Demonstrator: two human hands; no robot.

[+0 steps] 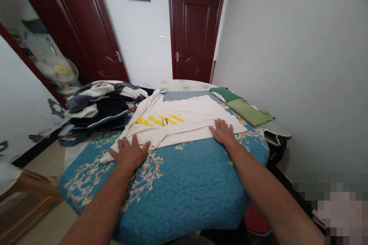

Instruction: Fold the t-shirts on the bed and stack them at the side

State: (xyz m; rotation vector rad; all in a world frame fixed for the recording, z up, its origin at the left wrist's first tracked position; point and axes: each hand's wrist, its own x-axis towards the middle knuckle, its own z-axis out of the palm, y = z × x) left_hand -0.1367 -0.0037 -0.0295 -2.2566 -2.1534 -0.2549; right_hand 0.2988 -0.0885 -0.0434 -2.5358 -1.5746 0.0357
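A white T-shirt (189, 113) with yellow diagonal stripes printed on it lies spread across the table, its left side bunched and wrinkled. My left hand (130, 154) rests on the shirt's near left edge, fingers spread. Flat on the near right edge of the cloth is my right hand (222, 132), its fingers stretched out. Neither hand grips the fabric. Under the shirt is a blue quilted cover (189, 183) with a floral pattern.
A heap of dark and striped clothes (106, 103) sits on the table's left. Folded green garments (248, 111) lie along the right edge, near the wall. Beyond the shirt is a blue striped cloth (184, 95). A wooden chair (31, 195) stands at the lower left.
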